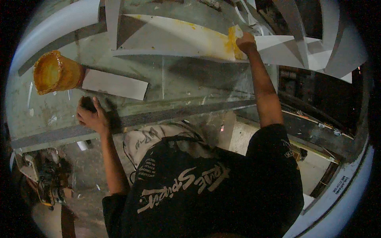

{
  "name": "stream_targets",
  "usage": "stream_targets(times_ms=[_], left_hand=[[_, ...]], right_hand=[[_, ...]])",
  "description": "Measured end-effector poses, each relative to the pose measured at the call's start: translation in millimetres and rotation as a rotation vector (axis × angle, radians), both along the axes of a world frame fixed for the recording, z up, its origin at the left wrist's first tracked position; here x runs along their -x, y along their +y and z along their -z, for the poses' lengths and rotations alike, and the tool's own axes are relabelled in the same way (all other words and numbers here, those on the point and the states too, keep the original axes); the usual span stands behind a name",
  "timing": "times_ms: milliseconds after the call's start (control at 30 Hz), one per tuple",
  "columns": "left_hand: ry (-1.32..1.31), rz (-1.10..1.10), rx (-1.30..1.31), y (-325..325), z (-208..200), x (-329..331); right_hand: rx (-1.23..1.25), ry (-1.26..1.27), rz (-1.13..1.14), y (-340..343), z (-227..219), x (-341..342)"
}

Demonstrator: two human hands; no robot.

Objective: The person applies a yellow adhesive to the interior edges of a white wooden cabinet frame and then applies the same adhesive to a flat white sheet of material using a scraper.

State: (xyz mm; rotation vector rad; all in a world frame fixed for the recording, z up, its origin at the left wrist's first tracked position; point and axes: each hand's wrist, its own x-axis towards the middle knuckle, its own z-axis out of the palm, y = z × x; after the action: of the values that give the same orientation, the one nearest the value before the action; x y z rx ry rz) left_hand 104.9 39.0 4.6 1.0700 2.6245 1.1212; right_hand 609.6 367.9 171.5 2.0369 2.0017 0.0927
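Observation:
My right hand (247,43) is closed on a flat pale piece smeared with yellow (236,43), pressed against a long white panel (170,37). Yellow paste-like streaks run along the panel's far edge and around that piece. At the left, near the table's front edge, my left hand (94,116) is curled, thumb up, around a dark patch; whether that is an object or shadow is unclear. Just beyond it is a cup (73,72) crusted with orange-yellow paste, its mouth facing left. A pale rectangular strip (115,83) lies against the cup's right side.
The greenish worktable (190,79) has a dark front edge (166,118). Curved white panels (59,31) stand at the far left, and more white pieces (285,49) at the right. Below the table at lower left is a cluttered heap with a tool-like machine (47,178).

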Motion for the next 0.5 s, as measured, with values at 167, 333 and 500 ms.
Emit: stream_targets(times_ms=[167, 333, 500], left_hand=[[0.023, -0.002, 0.046, 0.0, -9.8, -0.2], [0.018, -0.001, 0.0, 2.8, -3.4, -0.9], [-0.006, -0.007, -0.02, 4.5, -7.4, -5.6]], right_hand=[[0.032, -0.066, 0.24, -4.6, 16.4, 18.0], [-0.043, 0.032, 0.168, -9.7, 24.3, -18.8], [-0.001, 0.113, -0.026, -0.1, 29.6, -32.2]])
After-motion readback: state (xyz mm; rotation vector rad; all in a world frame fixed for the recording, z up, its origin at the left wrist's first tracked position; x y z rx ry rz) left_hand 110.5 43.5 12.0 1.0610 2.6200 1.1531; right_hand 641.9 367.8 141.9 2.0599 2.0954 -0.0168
